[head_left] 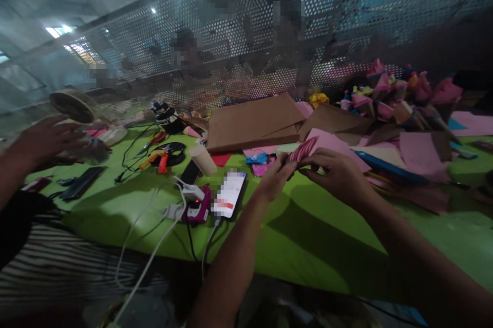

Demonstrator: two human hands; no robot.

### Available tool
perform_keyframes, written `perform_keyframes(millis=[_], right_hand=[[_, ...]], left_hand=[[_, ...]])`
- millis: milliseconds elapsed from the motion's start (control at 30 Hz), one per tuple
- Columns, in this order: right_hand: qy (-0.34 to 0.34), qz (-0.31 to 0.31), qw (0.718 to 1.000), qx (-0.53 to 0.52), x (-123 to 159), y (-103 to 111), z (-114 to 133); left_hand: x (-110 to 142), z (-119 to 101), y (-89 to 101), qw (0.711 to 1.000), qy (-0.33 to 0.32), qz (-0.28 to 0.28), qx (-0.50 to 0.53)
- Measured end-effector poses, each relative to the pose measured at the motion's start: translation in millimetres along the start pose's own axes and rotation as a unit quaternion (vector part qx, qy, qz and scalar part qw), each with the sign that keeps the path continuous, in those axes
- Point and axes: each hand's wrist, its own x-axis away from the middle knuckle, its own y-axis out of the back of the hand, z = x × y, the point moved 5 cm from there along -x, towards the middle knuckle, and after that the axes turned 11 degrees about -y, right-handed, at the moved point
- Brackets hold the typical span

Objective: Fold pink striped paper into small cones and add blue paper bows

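Observation:
Both my hands meet above the green table (300, 235), closed on a pink pleated piece of paper (304, 149). My left hand (276, 176) grips its near left end between thumb and fingers. My right hand (335, 171) pinches the paper's right side, its fingers bent. The folds stand up as narrow stripes between the hands; the lower edge is hidden by my fingers. Just left of my left hand lie a blue wrapper (257, 158) and a pink wrapper (264, 169). Behind and right of the hands are sheets of pink paper (418, 153).
A lit phone (230, 194) on a charging cable lies beside a pink power strip (200, 207). Brown cardboard (254, 120) and paper-wrapped bundles (400, 94) line the back, before a perforated metal screen (246, 25). At left, another person's hand (50, 138) holds a clear jar (90, 148).

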Motion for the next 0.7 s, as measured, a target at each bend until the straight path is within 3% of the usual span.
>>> perform_keyframes(millis=[100, 300, 700], right_hand=[[-0.001, 0.0, 1.0, -0.003, -1, 0, -2], [0.037, -0.013, 0.999, 0.012, -1, 2, 0], [0.037, -0.058, 0.997, 0.034, 2, 7, 9]], left_hand=[[1, -7, -4.1, 0.998, -0.056, 0.034, -0.018], [2, -5, -5.0, 0.999, -0.035, 0.034, 0.008], [-5, 8, 2.2, 0.995, -0.085, 0.015, -0.056]])
